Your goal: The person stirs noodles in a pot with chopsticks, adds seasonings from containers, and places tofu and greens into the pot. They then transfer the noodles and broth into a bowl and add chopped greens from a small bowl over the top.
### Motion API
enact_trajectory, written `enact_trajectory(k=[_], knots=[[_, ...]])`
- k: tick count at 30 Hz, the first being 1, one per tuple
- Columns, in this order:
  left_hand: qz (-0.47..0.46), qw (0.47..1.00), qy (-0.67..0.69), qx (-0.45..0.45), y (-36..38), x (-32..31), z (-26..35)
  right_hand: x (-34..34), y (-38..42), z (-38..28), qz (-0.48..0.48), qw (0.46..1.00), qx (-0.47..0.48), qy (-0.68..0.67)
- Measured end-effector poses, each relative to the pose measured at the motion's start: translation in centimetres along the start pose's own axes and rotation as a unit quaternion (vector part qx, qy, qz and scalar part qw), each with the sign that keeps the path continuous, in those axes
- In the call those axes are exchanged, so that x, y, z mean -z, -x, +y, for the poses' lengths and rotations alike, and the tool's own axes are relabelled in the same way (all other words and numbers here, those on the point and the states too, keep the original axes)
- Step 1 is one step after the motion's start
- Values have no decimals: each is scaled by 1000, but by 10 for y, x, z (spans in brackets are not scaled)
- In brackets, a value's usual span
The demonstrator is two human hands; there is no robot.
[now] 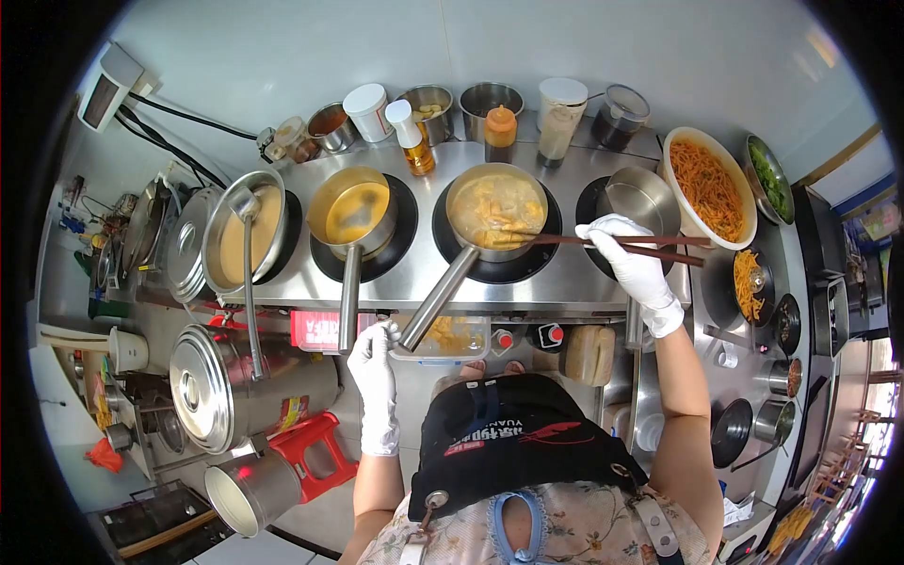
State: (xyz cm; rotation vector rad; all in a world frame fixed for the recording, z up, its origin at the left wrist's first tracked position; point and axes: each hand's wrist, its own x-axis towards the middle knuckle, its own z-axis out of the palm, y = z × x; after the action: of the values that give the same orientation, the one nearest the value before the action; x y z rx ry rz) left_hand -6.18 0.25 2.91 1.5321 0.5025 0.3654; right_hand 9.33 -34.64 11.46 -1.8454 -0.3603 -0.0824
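Observation:
My right hand [626,266], in a white glove, is closed around long dark chopsticks [565,239]. Their tips reach into a steaming saucepan [490,177], where pale yellow pieces [507,238] sit in cloudy broth. That pan rests on a black burner, its handle [439,299] pointing toward me. My left hand [375,381], also gloved, hovers low between this handle and the handle of a second saucepan [352,212] with yellow liquid. Its fingers are curled together, and nothing shows in them. An unused-looking saucepan [640,200] stands on the right burner, partly behind my right hand.
A wide pan [268,188] of tan liquid with a ladle [250,273] stands at left. Sauce bottles [500,132] and tubs line the back. At right is a bowl of orange shreds [704,188]. A large lidded pot [212,386] and red stool [315,459] are lower left.

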Motion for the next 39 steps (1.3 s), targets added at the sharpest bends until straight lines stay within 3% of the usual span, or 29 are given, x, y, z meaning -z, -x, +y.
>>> enact_trajectory(k=[2,3,6,9,14,17,20,22,25,28,30,36,38,39], knots=[[2,1000,-2,1,-2,2,-1,-10,-3,1,-58,995,29,75],[5,1000,-4,1,-3,3,-1,-21,-4,8,-54,998,-2,45],[5,1000,7,3,-3,0,3,-39,-17,49,-29,999,36,11],[6,1000,3,5,-2,0,6,-35,-21,61,11,1000,14,13],[18,1000,-10,1,-2,6,2,-32,-4,46,-50,997,25,52],[17,1000,-9,4,-1,10,-1,-22,-1,35,-7,1000,4,22],[16,1000,-5,3,-4,11,-1,-15,5,30,-37,998,25,51],[15,1000,-4,7,-7,11,1,-11,5,22,-24,997,35,64],[12,1000,-8,10,-9,9,3,-13,-1,26,78,996,43,20],[7,1000,8,6,-13,5,1,-42,-5,52,84,995,32,-42],[5,1000,11,8,-16,4,0,-56,-5,69,21,999,46,-1],[7,1000,8,17,-20,-1,8,-34,-4,17,57,998,19,16],[7,1000,6,22,-21,0,6,-33,-2,16,-31,998,57,12],[5,1000,4,26,-22,-1,5,-39,-2,15,-63,998,13,5]])
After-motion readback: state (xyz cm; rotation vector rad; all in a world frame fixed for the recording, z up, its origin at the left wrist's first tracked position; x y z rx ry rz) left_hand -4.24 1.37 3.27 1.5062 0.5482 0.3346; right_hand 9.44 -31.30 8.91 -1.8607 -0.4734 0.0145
